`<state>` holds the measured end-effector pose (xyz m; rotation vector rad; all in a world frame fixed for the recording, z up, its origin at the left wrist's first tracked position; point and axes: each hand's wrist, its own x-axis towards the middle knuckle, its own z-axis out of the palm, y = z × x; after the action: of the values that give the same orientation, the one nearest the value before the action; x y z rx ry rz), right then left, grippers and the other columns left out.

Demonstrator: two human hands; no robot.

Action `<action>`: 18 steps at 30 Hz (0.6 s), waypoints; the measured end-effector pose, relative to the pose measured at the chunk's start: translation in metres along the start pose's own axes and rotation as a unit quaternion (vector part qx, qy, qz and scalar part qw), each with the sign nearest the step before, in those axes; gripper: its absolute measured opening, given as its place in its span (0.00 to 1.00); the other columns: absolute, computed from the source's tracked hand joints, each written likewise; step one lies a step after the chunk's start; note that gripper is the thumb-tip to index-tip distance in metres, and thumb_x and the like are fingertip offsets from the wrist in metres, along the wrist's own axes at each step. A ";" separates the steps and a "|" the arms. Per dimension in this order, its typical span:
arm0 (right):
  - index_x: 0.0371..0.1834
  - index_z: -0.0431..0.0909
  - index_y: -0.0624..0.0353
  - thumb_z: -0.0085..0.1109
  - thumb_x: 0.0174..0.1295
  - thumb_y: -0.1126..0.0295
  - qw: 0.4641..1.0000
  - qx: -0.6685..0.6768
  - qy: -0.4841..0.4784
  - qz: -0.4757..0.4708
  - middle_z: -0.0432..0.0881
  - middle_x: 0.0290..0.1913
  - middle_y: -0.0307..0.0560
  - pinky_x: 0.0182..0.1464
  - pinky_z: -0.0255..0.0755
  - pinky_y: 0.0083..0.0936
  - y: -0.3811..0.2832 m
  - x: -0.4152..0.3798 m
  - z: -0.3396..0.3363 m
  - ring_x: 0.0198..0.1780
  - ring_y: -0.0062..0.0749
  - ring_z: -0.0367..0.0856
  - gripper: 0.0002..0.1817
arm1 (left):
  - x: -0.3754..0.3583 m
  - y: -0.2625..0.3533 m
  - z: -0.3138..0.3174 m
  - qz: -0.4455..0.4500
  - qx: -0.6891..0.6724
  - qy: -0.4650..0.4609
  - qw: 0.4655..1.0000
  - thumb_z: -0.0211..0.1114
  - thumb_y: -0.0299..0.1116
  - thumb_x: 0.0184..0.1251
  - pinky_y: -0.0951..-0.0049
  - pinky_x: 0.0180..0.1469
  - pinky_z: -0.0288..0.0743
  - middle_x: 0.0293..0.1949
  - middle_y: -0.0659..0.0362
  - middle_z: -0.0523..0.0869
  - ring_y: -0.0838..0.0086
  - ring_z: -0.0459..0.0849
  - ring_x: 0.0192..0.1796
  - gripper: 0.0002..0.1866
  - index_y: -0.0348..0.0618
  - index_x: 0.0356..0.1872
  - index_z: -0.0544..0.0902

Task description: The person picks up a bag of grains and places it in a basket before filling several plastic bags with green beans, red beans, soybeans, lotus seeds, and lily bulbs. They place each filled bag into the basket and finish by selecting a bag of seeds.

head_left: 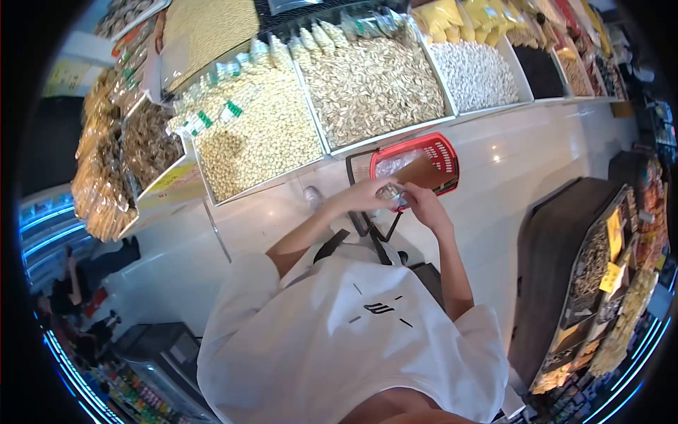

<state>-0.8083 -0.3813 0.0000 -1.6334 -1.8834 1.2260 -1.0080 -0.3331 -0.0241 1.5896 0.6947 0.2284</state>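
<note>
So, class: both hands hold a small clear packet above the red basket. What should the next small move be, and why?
Probably lower the small clear packet into the red basket. The left hand and right hand pinch it together right at the basket's near rim, and a clear bag lies inside already.

- Pale, glossy floor (522, 152) across the middle of the frame, catching soft reflections of overhead light.
- Along the top edge, a row of white-walled bulk bins (321, 134) heaped with nuts and seeds, pale to tan, one near the upper right filled with something black (542, 71).
- Yellow packets (452, 18) stacked at the upper right behind the bins.
- At the left edge, bagged snacks (99, 177) hanging in clear wrappers.
- At the right, a dark display stand (558, 261) with yellow price tags (610, 277).
- Blue strip lighting (49, 226) glowing at the lower left and lower right rims.
- At the lower left, a grey counter (159, 346).
</note>
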 end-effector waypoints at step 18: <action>0.61 0.56 0.57 0.45 0.66 0.66 0.854 0.518 -0.022 0.046 0.69 0.38 0.38 0.30 0.77 0.25 -0.242 0.054 0.131 0.31 0.17 0.66 0.22 | -0.195 0.042 -0.093 0.115 -0.409 0.311 0.850 0.39 0.46 0.72 0.77 0.37 0.74 0.44 0.58 0.77 0.77 0.77 0.41 0.22 0.38 0.53 0.69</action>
<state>-1.0691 -0.3691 0.1037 -1.0566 -0.8075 1.8482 -1.1998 -0.3628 0.0794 0.7387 0.7454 1.1035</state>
